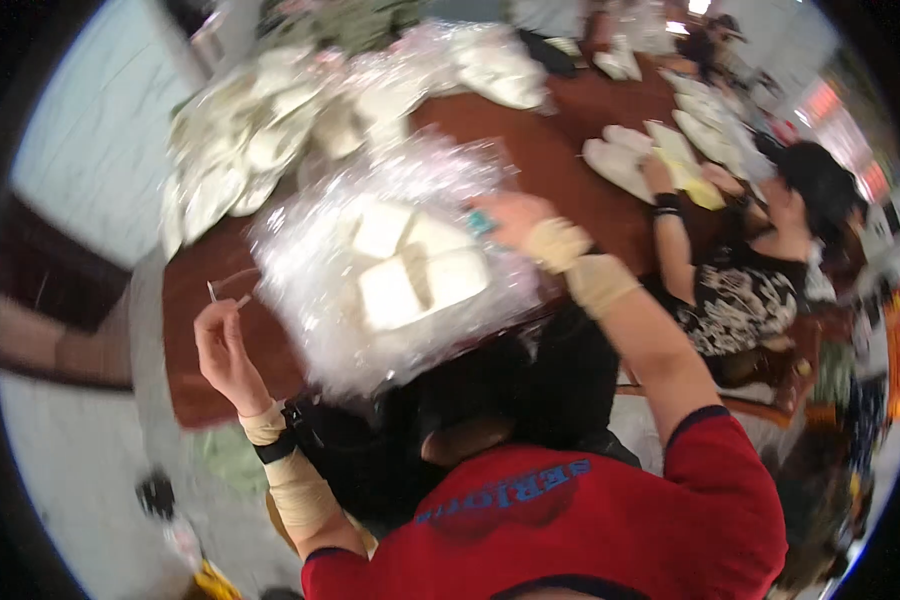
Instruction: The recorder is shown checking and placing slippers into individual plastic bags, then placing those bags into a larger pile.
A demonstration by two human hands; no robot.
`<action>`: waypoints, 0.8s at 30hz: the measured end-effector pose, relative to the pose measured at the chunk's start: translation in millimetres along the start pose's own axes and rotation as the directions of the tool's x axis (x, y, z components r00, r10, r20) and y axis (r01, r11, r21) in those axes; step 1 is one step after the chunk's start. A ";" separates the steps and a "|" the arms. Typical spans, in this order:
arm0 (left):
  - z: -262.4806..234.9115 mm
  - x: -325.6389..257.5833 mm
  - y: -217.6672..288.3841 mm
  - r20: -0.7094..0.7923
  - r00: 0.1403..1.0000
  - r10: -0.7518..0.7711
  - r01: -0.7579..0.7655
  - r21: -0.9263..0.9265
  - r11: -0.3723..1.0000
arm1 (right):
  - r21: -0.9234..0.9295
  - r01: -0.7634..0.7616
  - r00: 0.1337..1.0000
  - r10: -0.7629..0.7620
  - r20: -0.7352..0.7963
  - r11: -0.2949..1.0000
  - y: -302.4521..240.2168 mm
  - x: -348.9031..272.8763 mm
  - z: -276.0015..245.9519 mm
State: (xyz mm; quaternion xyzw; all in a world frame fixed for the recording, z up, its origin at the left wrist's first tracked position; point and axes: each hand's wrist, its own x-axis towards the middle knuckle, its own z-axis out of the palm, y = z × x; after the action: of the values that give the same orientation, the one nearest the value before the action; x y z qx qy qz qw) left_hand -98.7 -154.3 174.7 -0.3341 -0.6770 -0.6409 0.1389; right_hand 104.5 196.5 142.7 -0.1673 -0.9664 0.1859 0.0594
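Note:
At the table's left edge my left hand is closed in a pinch, its fingertips on a thin white strip too small and blurred to identify. My right hand is closed on a small teal object of a kind I cannot make out, beside the right edge of a clear plastic sheet or bag. On or inside that plastic lie cream-white padded pieces, several rounded panels grouped together. Neither hand is touching the pieces. Motion blurs the picture.
The brown table has clear plastic bags with cream pieces at the far left. On the right a co-worker in a black cap handles cream pieces and something yellow. Another person sits farther back.

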 end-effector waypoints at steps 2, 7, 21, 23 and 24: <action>-43.8 -10.5 16.0 -0.171 0.984 -0.049 0.052 0.012 0.999 | -0.052 -0.124 0.991 0.121 -0.058 0.991 45.0 -12.0 -4.6; -150.8 -83.3 4.4 -0.503 0.848 -0.164 0.276 0.156 0.948 | -0.321 -0.345 0.931 0.364 0.001 0.882 136.5 -36.6 15.9; -255.0 -262.5 -133.5 -0.603 0.722 -0.340 0.689 0.671 0.274 | 0.902 -0.315 0.949 0.117 0.294 0.294 -78.2 -17.1 80.7; -176.6 -171.0 -95.2 -0.333 0.879 -0.341 0.475 0.546 0.690 | 0.930 -0.331 0.936 0.181 0.302 0.158 -79.9 -18.5 86.9; -129.9 -124.9 -60.7 -0.204 0.899 -0.387 0.437 0.374 0.818 | 0.926 -0.378 0.912 0.176 0.371 0.008 -82.9 -15.8 89.4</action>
State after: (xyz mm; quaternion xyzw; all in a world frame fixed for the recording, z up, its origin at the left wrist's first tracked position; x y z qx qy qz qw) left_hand -75.9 -310.6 68.9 -0.1042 -0.8428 -0.5178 0.1037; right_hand 78.5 88.2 90.7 -0.2535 -0.5281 0.8091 0.0466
